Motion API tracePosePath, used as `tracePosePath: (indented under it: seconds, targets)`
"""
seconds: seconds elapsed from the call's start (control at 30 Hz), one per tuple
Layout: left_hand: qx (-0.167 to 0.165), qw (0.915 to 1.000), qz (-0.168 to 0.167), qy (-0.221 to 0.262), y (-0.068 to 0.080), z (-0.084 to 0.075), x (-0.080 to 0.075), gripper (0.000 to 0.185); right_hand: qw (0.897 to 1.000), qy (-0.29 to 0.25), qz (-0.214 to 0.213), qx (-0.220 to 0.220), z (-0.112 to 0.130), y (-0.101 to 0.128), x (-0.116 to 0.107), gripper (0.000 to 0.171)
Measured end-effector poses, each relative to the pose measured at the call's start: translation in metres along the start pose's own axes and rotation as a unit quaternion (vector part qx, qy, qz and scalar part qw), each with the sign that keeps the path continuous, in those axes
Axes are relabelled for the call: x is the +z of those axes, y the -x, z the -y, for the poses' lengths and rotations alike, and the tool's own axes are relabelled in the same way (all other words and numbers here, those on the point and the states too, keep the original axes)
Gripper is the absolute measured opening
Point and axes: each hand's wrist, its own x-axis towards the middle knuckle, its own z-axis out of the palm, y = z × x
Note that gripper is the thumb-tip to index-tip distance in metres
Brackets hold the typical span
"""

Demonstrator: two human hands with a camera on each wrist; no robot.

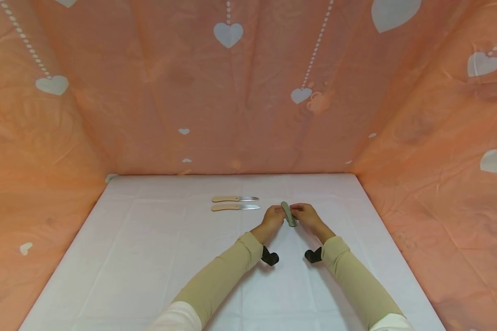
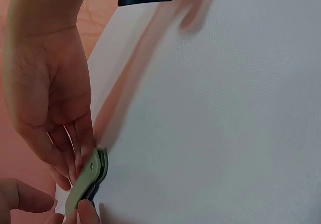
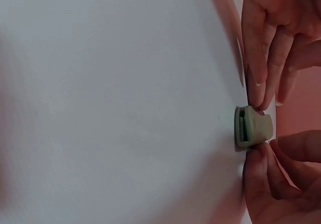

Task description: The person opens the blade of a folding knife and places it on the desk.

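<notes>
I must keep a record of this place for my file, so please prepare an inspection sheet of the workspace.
Surface: white-covered table, faint creases.
Job's things: green slotted handle between the hands; whether a blade is out, cannot tell. Far knife and near knife, both tan-handled, lie parallel to its left, blades pointing right.
Clutter: nothing seen.
Hands: left hand and right hand both hold the green slotted handle with their fingers.
Cables: nothing seen.
Surroundings: orange curtain with white hearts, behind the table and along both sides.

Camera setting: head, two wrists.
Head looks forward and down at the desk (image 1: pixel 149 257) from afar; wrist views, close in, share the green handle (image 2: pixel 86 180).
</notes>
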Motion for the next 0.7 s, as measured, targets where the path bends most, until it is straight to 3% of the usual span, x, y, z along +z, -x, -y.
tracePosePath:
  seconds: [0.07, 0.13, 0.3, 0.5, 0.7]
  targets:
    - [0.001, 1.0, 0.007, -0.001, 0.014, -0.014, -0.002, 0.038, 1.0, 0.002, -0.005, 0.015, 0.004, 0.002, 0.001, 0.029]
    - [0.006, 0.9999, 0.009, -0.011, 0.016, -0.016, -0.002, 0.036, 1.0, -0.007, -0.01, 0.028, 0.006, 0.002, 0.001, 0.029]
    - [-0.002, 0.9998, 0.017, -0.005, 0.002, 0.003, -0.002, 0.036, 0.997, -0.062, -0.01, 0.043, 0.005, 0.003, 0.0, 0.029]
    - [-0.028, 0.9992, 0.027, 0.001, -0.004, 0.005, -0.005, 0.038, 0.997, -0.074, 0.026, 0.028, 0.002, 0.005, 0.002, 0.03]
    - [-0.008, 0.9991, 0.01, 0.041, -0.005, 0.008, -0.01, 0.033, 0.996, -0.087, 0.034, 0.012, 0.002, 0.009, 0.005, 0.033]
